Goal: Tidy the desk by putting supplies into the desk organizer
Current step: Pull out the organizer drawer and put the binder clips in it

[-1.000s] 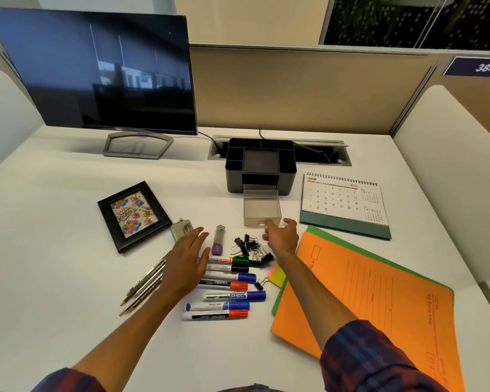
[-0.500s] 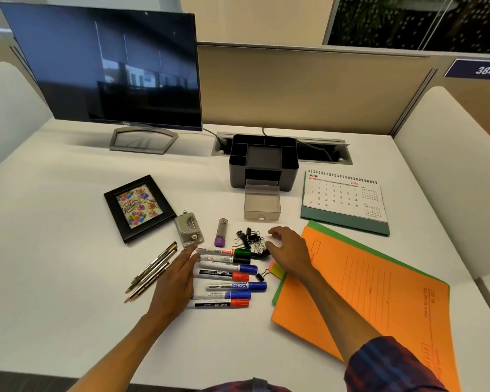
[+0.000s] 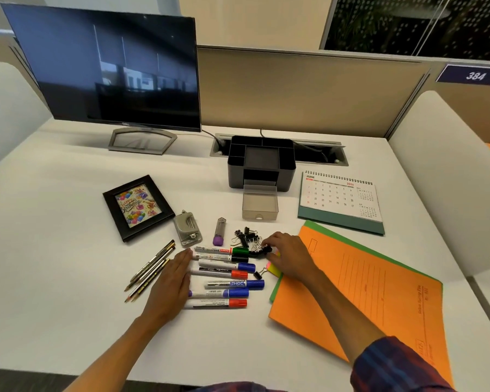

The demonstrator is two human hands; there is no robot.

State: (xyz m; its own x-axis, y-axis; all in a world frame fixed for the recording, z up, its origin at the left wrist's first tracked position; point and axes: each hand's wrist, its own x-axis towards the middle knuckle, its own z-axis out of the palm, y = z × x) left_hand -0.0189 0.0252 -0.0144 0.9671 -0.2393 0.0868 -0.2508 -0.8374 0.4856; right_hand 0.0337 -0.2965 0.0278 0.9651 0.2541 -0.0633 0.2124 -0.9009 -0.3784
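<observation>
Taking the black desk organizer (image 3: 261,165) at the back of the desk as the fixed mark, and reading from the left: well to its front-left lies a small framed birthday picture (image 3: 137,207), and nearer the person a loose bundle of pencils (image 3: 150,270). Just right of these sits a grey hole punch (image 3: 188,229). The left hand (image 3: 171,284) lies flat on the desk, fingers straight and together, its fingertips touching the ends of the markers (image 3: 224,274), which lie in a row in front of the organizer. It grips nothing.

A clear tube with a purple cap (image 3: 219,232) stands between the punch and a heap of binder clips (image 3: 248,239), directly in front of the organizer. The organizer's clear drawer (image 3: 260,205) is pulled out and looks empty. The right hand (image 3: 287,256) has its fingers curled down at the right edge of the heap, seemingly pinching a black clip, though the exact hold is hard to make out. One stray clip (image 3: 259,274) lies apart, beside some sticky notes (image 3: 275,268).

Right of the organizer stand a desk calendar (image 3: 341,200) and, nearer, an orange folder (image 3: 359,292).

The clips seem to be the step in hand, barely begun. Next, I'd judge, the right hand must lift its catch and carry it back over the open drawer, taking care that tangled wire handles drag no neighbours along.
</observation>
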